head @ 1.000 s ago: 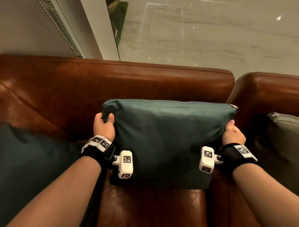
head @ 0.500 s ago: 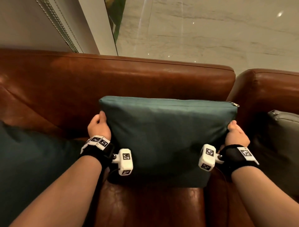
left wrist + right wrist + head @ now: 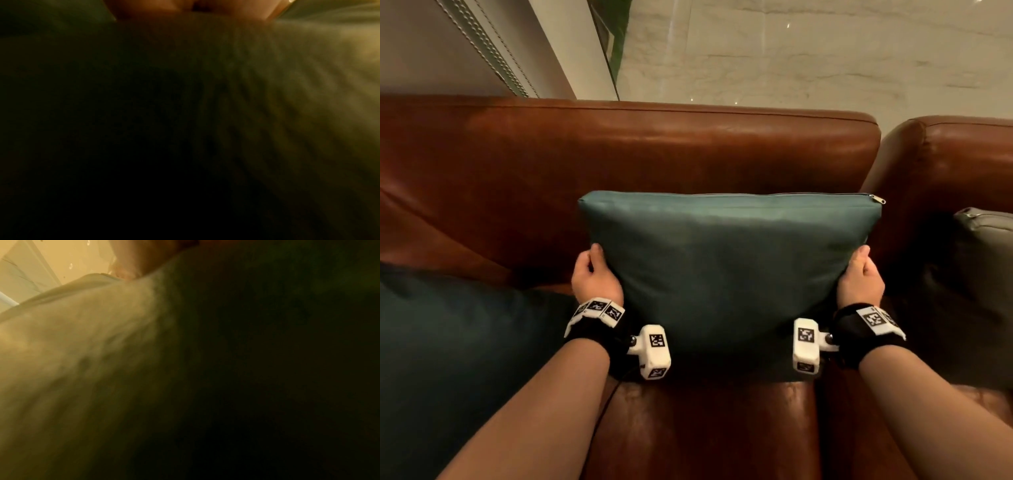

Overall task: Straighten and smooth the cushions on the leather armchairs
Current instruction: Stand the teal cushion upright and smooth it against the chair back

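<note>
A teal square cushion (image 3: 726, 270) stands upright against the backrest of a brown leather armchair (image 3: 619, 154), its zip along the top edge. My left hand (image 3: 594, 274) grips its left edge, thumb on the front. My right hand (image 3: 861, 274) grips its right edge the same way. Both wrist views are dark and filled with cushion fabric (image 3: 287, 81) (image 3: 72, 353); a bit of a finger shows at the top of each.
A dark teal cushion (image 3: 448, 359) lies on the seat to the left. A second brown armchair (image 3: 955, 164) stands to the right with a grey cushion (image 3: 986, 260) on it. A pale marble floor lies beyond the backrests.
Both hands have slid down the cushion's side edges. The cushion sits a little squarer against the backrest.
</note>
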